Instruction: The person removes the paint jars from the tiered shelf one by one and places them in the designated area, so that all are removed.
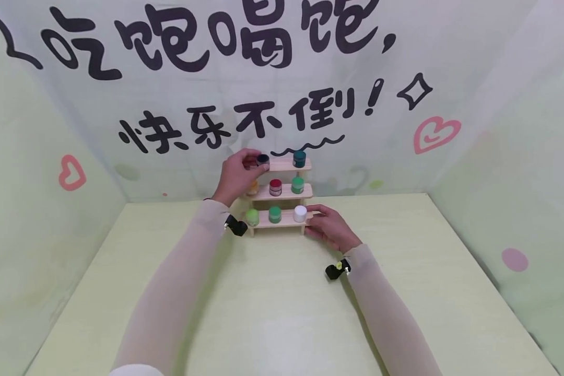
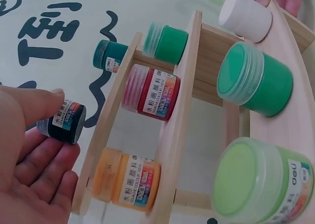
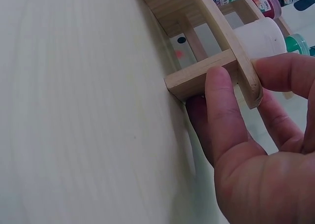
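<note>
My left hand (image 1: pixel 236 171) pinches a small black paint jar (image 2: pixel 69 121) between thumb and fingers at the left end of the top tier. A narrow gap shows between jar and board in the left wrist view. The three-tier wooden rack (image 1: pixel 283 165) stands on the table. On its lowest tier, my right hand (image 1: pixel 331 230) grips the right end, thumb on the board and fingers against the leg. A white jar (image 1: pixel 300 213) sits beside that thumb. The top tier's right end bears a dark teal jar (image 1: pixel 299 159).
The middle tier carries an orange jar (image 2: pixel 127 179), a red jar (image 1: pixel 275 187) and a green jar (image 1: pixel 297 185). Light green (image 1: pixel 252 217) and green (image 1: pixel 274 214) jars stand on the lowest. Behind the pale table (image 1: pixel 282 297) hangs a printed cloth wall (image 1: pixel 244 83).
</note>
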Demonstrator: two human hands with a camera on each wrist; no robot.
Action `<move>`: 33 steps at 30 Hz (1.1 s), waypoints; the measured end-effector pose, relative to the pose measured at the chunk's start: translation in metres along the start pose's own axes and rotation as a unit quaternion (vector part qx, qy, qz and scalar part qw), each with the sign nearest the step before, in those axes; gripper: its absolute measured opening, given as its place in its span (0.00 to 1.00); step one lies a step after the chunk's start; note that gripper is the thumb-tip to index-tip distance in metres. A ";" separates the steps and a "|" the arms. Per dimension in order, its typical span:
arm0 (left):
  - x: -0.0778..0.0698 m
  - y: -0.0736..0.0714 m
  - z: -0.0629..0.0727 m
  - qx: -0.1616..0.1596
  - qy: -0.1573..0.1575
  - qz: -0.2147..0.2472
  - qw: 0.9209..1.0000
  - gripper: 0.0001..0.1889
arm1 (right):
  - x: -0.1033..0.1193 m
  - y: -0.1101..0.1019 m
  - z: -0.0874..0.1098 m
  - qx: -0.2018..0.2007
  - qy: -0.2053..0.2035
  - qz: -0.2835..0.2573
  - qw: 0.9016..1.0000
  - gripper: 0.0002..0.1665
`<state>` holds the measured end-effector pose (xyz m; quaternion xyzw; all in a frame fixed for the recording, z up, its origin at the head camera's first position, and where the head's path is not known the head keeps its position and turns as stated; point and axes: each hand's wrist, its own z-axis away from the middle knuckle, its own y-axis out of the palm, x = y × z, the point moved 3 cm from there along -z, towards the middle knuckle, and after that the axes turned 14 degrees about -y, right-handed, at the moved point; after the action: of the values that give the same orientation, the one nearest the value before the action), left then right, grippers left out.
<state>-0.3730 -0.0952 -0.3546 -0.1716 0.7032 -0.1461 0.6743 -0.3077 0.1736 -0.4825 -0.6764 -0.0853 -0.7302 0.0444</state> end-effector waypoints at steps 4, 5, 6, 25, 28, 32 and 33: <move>-0.002 -0.005 0.007 0.013 -0.003 0.022 1.000 0.24 | 0.000 -0.002 -0.001 -0.005 -0.003 0.004 1.000 0.26; -0.003 -0.007 0.009 0.015 -0.004 0.028 0.999 0.24 | 0.000 -0.002 -0.001 -0.005 -0.004 0.005 1.000 0.26; -0.003 -0.009 0.012 0.017 -0.004 0.034 0.999 0.24 | 0.000 -0.002 -0.001 -0.006 -0.005 0.006 1.000 0.26; 0.034 -0.055 0.040 0.003 -0.003 0.067 0.998 0.26 | -0.001 -0.003 -0.002 -0.010 -0.020 0.018 1.000 0.26; 0.047 -0.064 0.042 -0.004 -0.031 0.070 0.997 0.27 | 0.000 -0.002 -0.003 -0.009 -0.019 0.019 1.000 0.26; 0.064 -0.075 0.046 -0.015 -0.046 0.077 0.996 0.28 | -0.002 -0.001 -0.004 -0.005 -0.019 0.019 1.000 0.26; 0.069 -0.078 0.046 -0.017 -0.046 0.077 0.996 0.29 | -0.002 -0.001 -0.004 -0.004 -0.018 0.019 1.000 0.26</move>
<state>-0.3257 -0.1938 -0.3847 -0.1347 0.6845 -0.0740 0.7126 -0.3111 0.1734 -0.4851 -0.6909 -0.0698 -0.7175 0.0542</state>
